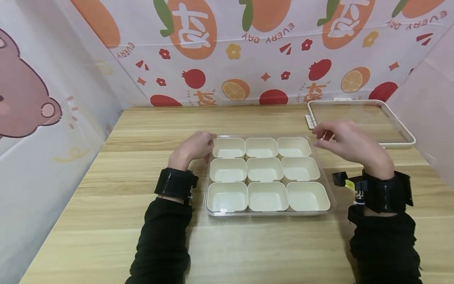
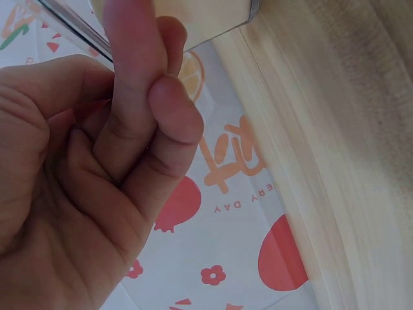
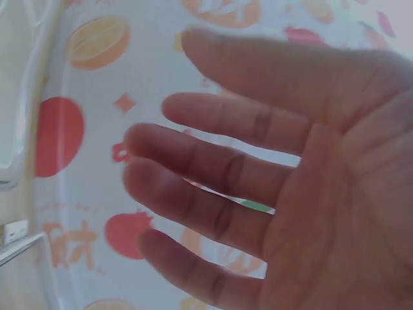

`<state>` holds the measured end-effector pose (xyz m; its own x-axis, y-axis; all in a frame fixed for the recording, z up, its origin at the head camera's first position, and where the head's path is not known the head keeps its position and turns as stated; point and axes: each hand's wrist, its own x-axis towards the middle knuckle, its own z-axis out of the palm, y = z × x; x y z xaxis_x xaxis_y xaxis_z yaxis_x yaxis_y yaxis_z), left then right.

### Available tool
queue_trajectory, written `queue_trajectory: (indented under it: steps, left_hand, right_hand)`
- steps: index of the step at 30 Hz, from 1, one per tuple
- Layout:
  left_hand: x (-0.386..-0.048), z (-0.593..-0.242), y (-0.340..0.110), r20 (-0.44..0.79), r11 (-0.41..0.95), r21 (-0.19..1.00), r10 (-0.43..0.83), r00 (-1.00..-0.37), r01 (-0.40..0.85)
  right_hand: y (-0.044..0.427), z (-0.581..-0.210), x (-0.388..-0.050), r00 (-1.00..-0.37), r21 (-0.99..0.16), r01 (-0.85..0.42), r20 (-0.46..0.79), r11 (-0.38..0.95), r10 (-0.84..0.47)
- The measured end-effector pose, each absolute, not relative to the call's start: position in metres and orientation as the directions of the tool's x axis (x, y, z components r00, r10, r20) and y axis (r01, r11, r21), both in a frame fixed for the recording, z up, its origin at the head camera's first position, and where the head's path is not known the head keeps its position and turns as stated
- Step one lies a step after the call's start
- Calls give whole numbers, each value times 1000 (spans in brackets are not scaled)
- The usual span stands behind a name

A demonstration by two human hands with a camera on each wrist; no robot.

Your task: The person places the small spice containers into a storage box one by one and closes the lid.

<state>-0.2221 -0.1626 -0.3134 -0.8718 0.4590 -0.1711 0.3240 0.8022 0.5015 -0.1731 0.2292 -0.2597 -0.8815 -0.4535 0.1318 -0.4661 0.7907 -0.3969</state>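
Observation:
A clear plastic box (image 1: 270,214) lies on the table, with several cream cups (image 1: 264,169) set in rows inside it. My left hand (image 1: 194,150) holds the box at its far left corner. In the left wrist view, that hand's fingers (image 2: 132,71) bend against the clear wall, partly hiding the contact. Beyond the box's far right corner, my right hand (image 1: 349,144) hovers with nothing in it. Its fingers (image 3: 193,197) spread loosely apart in the right wrist view. Behind it lies a clear lid (image 1: 358,114) with a white frame and clips.
The wooden table (image 1: 117,221) extends on both sides of the box and in front of it. A fruit-printed cloth (image 1: 213,79) hangs along the table's far edge. Pale cloth (image 1: 71,165) also hangs at the left side.

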Motion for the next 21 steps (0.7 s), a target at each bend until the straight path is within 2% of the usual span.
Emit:
queue_trajectory:
  steps: [10,21]
  left_hand:
    - [-222,-315,-163,-163,799,505,459,-873,325]
    - [-222,-315,-164,-175,797,514,460,-871,317]
  right_hand:
    - [242,-291,-200,-906,-436,-375,-17,818,-424]
    - [246,-307,-207,-897,-567,-249,-170,785,-408]
